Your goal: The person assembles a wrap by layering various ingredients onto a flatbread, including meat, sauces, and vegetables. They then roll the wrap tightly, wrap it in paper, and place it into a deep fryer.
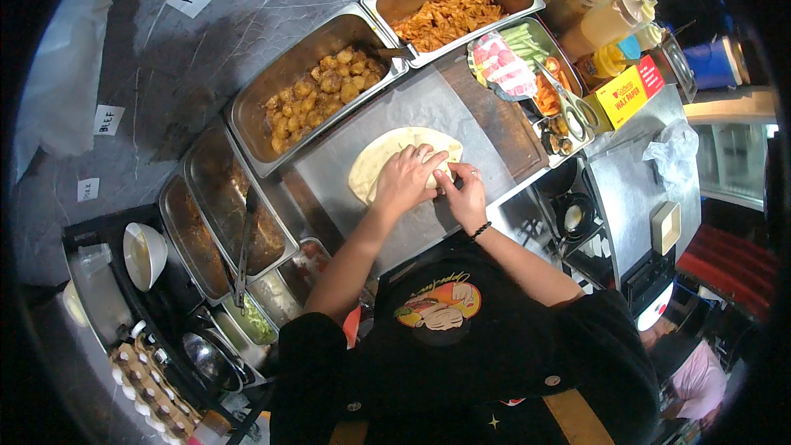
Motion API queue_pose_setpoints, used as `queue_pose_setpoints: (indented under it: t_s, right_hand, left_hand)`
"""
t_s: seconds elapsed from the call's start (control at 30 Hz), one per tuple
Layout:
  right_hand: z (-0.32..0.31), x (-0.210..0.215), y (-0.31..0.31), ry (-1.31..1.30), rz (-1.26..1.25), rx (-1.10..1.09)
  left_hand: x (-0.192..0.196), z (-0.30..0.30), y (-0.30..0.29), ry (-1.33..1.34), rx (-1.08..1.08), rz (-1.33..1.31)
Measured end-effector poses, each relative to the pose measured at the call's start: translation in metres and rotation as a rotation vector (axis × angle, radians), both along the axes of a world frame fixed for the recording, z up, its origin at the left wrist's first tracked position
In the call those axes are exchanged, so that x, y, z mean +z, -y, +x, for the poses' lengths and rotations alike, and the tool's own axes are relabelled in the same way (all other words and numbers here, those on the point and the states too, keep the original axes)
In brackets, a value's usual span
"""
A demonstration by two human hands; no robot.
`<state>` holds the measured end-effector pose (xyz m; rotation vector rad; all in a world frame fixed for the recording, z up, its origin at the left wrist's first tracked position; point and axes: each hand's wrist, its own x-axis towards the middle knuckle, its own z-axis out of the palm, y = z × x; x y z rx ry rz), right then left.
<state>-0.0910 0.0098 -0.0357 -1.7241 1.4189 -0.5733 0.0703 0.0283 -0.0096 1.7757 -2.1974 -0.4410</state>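
A pale flatbread (367, 166) lies on a sheet of wax paper (478, 144) in the middle of the work surface. One side of it is folded over toward me. My left hand (408, 175) is closed over the folded part, fingers curled on its top. Close beside it, my right hand (464, 198) grips the flatbread's right end with thumb and fingers; a dark bead bracelet is on that wrist. The fingers of both hands nearly touch. Any filling inside the fold is hidden by the bread and my hands.
Behind the paper stand steel pans of potato pieces (334, 86) and reddish shredded food (453, 18). Scissors (568, 103) rest on a vegetable tray at right, near a yellow wax paper box (624, 97) and sauce bottles (606, 23). Tongs (245, 247) lie across left pans.
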Motion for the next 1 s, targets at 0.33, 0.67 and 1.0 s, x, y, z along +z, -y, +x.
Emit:
queue_pose_setpoints:
  t_s: [0.33, 0.67, 1.0]
  right_hand:
    - [-0.009, -0.017, 0.041, 0.296, 0.343, -0.234]
    - [0.002, -0.021, 0.079, 0.150, 0.385, 0.030]
    - [-0.018, 0.003, 0.084, 0.260, 0.408, 0.403]
  left_hand:
    - [0.006, -0.001, 0.002, 0.007, -0.010, 0.014]
    - [-0.001, -0.002, 0.001, 0.023, -0.012, 0.022]
    - [0.002, -0.001, -0.001, 0.023, 0.034, -0.066]
